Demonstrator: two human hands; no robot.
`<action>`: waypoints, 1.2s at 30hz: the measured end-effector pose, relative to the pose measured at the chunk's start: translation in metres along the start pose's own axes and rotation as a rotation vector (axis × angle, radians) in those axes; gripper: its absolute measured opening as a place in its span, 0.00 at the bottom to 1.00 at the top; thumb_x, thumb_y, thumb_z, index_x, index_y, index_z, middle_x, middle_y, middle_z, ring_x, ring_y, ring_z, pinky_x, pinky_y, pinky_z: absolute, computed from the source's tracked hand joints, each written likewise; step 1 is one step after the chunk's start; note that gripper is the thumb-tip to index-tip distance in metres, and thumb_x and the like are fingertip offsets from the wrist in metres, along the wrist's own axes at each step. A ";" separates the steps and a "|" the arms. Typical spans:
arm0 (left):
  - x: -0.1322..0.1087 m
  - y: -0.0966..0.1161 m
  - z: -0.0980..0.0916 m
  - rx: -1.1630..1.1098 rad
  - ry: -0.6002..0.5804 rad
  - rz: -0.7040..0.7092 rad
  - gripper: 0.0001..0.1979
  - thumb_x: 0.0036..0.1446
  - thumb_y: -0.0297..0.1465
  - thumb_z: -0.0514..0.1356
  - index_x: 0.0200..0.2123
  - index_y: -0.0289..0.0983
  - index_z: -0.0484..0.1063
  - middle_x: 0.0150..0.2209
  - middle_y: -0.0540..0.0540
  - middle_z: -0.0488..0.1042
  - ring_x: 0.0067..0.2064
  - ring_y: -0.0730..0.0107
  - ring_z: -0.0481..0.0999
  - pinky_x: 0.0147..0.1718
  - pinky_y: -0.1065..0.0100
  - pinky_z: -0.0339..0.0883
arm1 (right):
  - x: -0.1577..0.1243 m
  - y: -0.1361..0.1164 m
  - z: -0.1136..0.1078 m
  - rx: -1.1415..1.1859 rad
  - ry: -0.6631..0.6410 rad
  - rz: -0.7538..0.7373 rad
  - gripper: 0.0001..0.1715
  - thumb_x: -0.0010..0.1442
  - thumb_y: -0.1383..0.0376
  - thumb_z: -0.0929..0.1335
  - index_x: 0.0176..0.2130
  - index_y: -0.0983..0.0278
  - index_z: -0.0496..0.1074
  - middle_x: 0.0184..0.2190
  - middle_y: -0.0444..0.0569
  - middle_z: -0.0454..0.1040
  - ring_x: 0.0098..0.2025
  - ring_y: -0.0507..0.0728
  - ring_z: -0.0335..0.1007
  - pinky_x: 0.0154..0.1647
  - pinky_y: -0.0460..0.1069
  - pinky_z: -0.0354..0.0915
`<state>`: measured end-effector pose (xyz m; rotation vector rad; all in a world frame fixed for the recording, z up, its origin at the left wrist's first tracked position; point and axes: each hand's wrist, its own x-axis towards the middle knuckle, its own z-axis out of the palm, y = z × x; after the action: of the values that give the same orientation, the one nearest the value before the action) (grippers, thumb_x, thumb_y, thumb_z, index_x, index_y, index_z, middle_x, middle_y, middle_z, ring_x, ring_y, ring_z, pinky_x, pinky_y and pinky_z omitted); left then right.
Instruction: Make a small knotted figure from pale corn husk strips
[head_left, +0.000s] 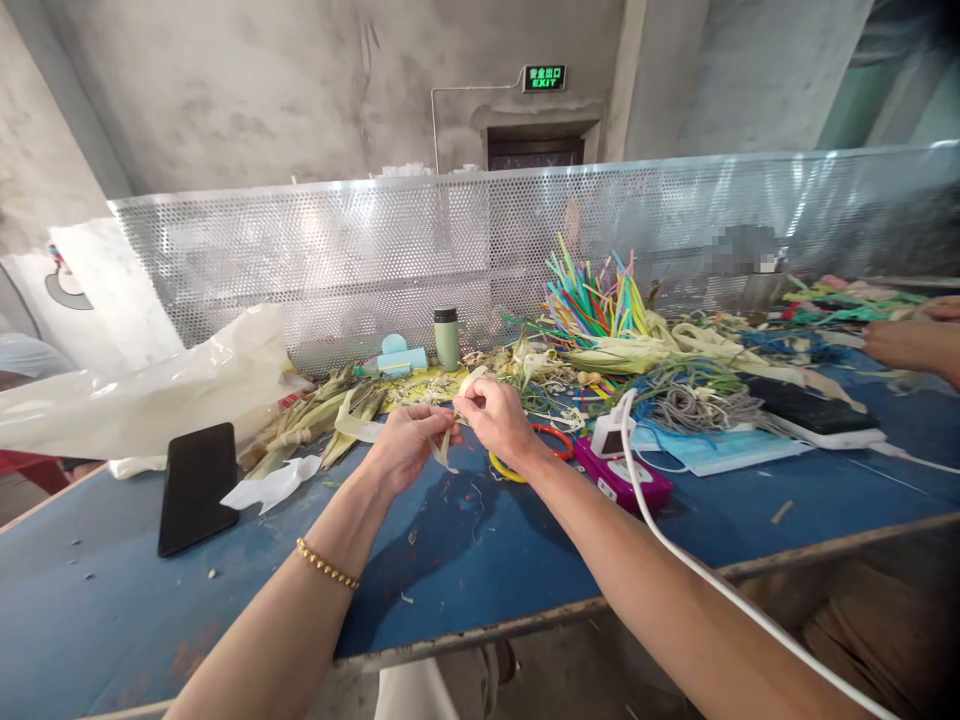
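Both my hands meet over the middle of the blue table, their fingertips pinched close together. My left hand (414,440) is closed on a pale strip of corn husk (358,428); one end sticks out to the left, another hangs below the fingers. My right hand (496,412) pinches the strip too, and a curl of it rises above the thumb. The exact grip between the fingers is hidden. Below my right wrist lie a red ring (556,440) and a yellow ring (507,470), partly covered by the forearm.
Left lie a black phone (196,490), white scrap (271,486) and dried husks (307,425). Behind stands a green bottle (446,340) near coloured pipe cleaners (596,295). Right are a purple box (622,482), white cable (651,515), blue mask (720,452), grey cord (697,405) and a co-worker's arm (911,345).
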<state>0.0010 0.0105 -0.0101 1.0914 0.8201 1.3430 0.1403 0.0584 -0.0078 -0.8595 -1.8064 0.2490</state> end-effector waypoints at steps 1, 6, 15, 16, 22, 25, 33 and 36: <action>0.000 0.000 0.000 0.004 -0.003 -0.001 0.09 0.39 0.27 0.70 0.24 0.29 0.75 0.20 0.45 0.74 0.24 0.71 0.73 0.29 0.68 0.67 | 0.000 0.000 0.000 0.003 -0.003 0.003 0.12 0.52 0.67 0.67 0.20 0.63 0.62 0.22 0.45 0.67 0.26 0.52 0.60 0.30 0.47 0.55; -0.001 0.002 -0.002 -0.005 -0.076 -0.032 0.08 0.46 0.28 0.68 0.26 0.28 0.75 0.24 0.41 0.76 0.26 0.69 0.75 0.29 0.68 0.68 | 0.002 0.000 -0.005 0.090 -0.121 0.032 0.12 0.54 0.65 0.66 0.21 0.64 0.64 0.19 0.42 0.65 0.23 0.50 0.58 0.27 0.46 0.54; 0.000 0.007 -0.005 -0.011 -0.123 -0.040 0.06 0.46 0.23 0.66 0.31 0.27 0.77 0.28 0.39 0.78 0.30 0.67 0.77 0.37 0.66 0.71 | 0.004 -0.002 -0.015 0.093 -0.228 0.055 0.20 0.60 0.61 0.63 0.22 0.67 0.71 0.18 0.44 0.68 0.23 0.50 0.60 0.25 0.45 0.54; 0.000 0.007 -0.005 -0.013 -0.112 -0.020 0.06 0.45 0.23 0.66 0.30 0.27 0.77 0.27 0.39 0.78 0.30 0.67 0.77 0.37 0.67 0.71 | 0.004 -0.003 -0.016 0.086 -0.254 0.058 0.20 0.61 0.61 0.63 0.23 0.67 0.71 0.18 0.44 0.68 0.23 0.50 0.61 0.24 0.45 0.54; 0.003 0.005 -0.009 0.027 -0.007 0.053 0.10 0.40 0.26 0.69 0.29 0.30 0.76 0.24 0.44 0.76 0.28 0.70 0.75 0.30 0.69 0.68 | 0.002 -0.009 -0.023 0.079 -0.368 0.098 0.10 0.57 0.65 0.67 0.26 0.67 0.73 0.18 0.44 0.71 0.20 0.50 0.63 0.23 0.45 0.56; 0.003 0.005 -0.009 0.108 -0.075 0.067 0.11 0.42 0.31 0.70 0.28 0.29 0.76 0.25 0.44 0.75 0.27 0.71 0.73 0.29 0.69 0.66 | 0.003 -0.012 -0.023 0.025 -0.337 0.050 0.08 0.54 0.69 0.67 0.25 0.67 0.73 0.19 0.45 0.72 0.21 0.49 0.62 0.24 0.44 0.55; 0.003 0.002 -0.006 0.225 -0.002 0.150 0.14 0.37 0.33 0.73 0.25 0.32 0.75 0.22 0.47 0.75 0.26 0.73 0.72 0.28 0.71 0.63 | 0.003 -0.010 -0.020 -0.068 -0.310 0.025 0.08 0.54 0.69 0.67 0.24 0.67 0.71 0.19 0.42 0.67 0.22 0.48 0.57 0.25 0.45 0.51; 0.003 0.000 -0.006 0.207 0.018 0.158 0.13 0.37 0.33 0.72 0.25 0.32 0.76 0.21 0.47 0.74 0.26 0.73 0.72 0.27 0.72 0.62 | 0.003 -0.009 -0.020 -0.073 -0.303 0.008 0.09 0.55 0.69 0.68 0.23 0.67 0.70 0.18 0.41 0.65 0.22 0.48 0.55 0.26 0.45 0.51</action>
<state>-0.0047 0.0146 -0.0113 1.3304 0.9169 1.4229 0.1535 0.0490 0.0076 -0.9185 -2.1037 0.3348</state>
